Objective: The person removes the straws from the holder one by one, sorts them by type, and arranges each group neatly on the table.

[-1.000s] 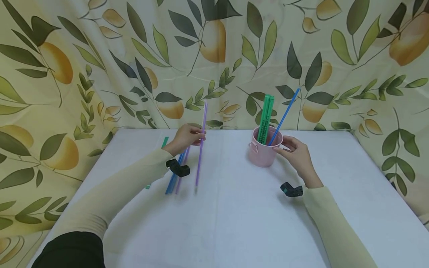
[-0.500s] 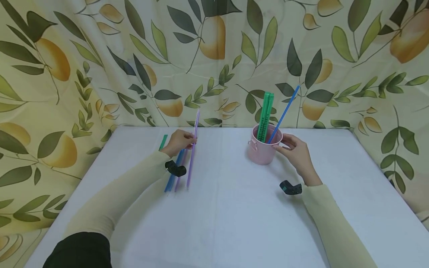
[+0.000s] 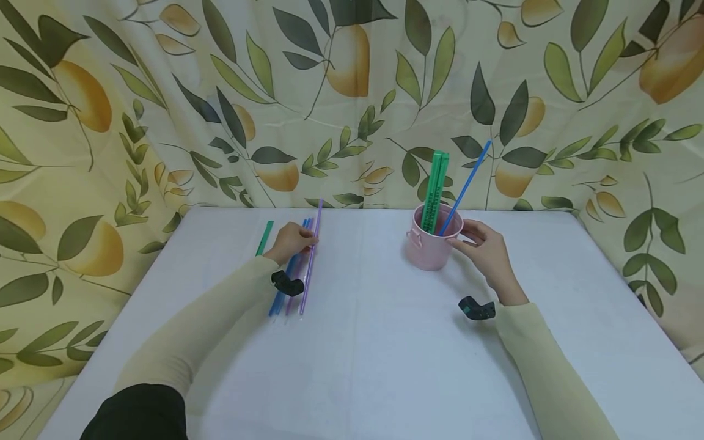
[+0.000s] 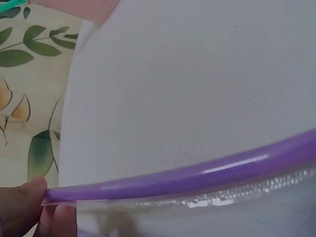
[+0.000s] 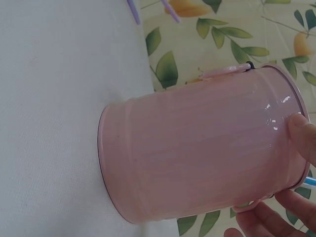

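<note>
In the head view, we see the left hand (image 3: 291, 242) pinching a purple straw (image 3: 310, 263) beside other straws (image 3: 278, 302) on the tabletop (image 3: 385, 348), the right hand (image 3: 486, 253) gripping a pink bucket (image 3: 429, 253). We take the step to be handling this straw; moving it calls for a steady pinch. The left wrist view shows us its glossy, ribbed body and clear wrapper (image 4: 212, 202); the right wrist view, fingers (image 5: 274, 222) near the bucket's top.

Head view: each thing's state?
Pink round bucket: upright, held by right hand
Long green sticks: standing in bucket
Thin blue straw: leaning in bucket
Thin purple straw: pinched by left hand
Second purple straw: lying, partly hidden
Other blue straws: lying
Flat green strip: lying, partly hidden
</note>
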A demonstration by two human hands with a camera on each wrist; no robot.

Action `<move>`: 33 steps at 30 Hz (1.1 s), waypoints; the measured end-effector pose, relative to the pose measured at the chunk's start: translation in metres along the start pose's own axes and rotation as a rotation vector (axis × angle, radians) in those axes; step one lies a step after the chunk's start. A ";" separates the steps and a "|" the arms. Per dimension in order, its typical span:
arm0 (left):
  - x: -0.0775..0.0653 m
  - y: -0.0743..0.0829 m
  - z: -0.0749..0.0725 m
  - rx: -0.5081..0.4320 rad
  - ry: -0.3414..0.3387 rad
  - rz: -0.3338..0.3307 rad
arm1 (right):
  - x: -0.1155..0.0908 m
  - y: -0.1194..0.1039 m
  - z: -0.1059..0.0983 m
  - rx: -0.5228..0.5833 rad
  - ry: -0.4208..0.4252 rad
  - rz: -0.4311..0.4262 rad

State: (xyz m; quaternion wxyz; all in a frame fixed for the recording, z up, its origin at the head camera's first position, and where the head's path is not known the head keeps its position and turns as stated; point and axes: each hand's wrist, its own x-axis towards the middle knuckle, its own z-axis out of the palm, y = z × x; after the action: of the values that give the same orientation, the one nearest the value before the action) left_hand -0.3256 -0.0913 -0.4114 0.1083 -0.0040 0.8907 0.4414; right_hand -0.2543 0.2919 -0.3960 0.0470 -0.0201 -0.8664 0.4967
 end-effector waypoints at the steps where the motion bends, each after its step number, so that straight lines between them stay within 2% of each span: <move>1: 0.000 -0.001 0.001 0.000 0.005 0.003 | 0.000 0.000 0.000 -0.002 0.000 -0.001; 6: -0.001 -0.005 0.002 0.013 0.026 0.025 | 0.001 0.000 0.000 0.000 0.002 -0.006; 11: 0.003 -0.013 0.004 0.016 0.034 0.020 | 0.001 0.000 0.001 0.010 -0.003 0.001; 12: 0.004 -0.015 0.004 0.011 0.036 0.040 | 0.001 0.000 0.001 0.012 -0.004 0.002; 16: 0.007 -0.019 0.004 0.012 0.031 0.052 | 0.000 0.000 0.001 0.013 -0.004 0.006; 24: 0.003 -0.015 0.005 0.079 0.080 0.021 | 0.001 0.002 0.001 0.007 0.000 0.011; 33: 0.002 -0.013 0.006 0.114 0.099 0.000 | 0.000 0.001 0.000 0.009 0.000 0.011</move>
State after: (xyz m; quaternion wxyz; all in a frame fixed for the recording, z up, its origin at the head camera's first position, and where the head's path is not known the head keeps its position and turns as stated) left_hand -0.3246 -0.0945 -0.4258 0.0644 -0.0196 0.9186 0.3893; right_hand -0.2543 0.2923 -0.3968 0.0445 -0.0246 -0.8641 0.5008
